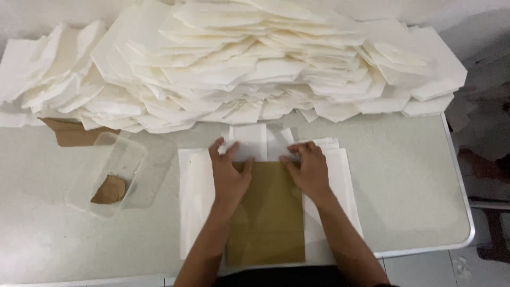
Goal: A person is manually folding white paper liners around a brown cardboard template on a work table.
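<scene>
- Left hand (229,172): bare, no ring, no glove.
- Right hand (309,171): bare, no ring, no glove.
- Both forearms, lower centre of the frame: bare, no sleeves or watch showing.

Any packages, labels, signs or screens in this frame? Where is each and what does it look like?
No labels, signs or screens show.
Clear plastic container: left of the hands, rectangular, a brown scrap inside.
Brown cardboard piece: under the left end of the white pile, flat.
Brown board: on white sheets under left hand and right hand, rectangular, tan.
</scene>
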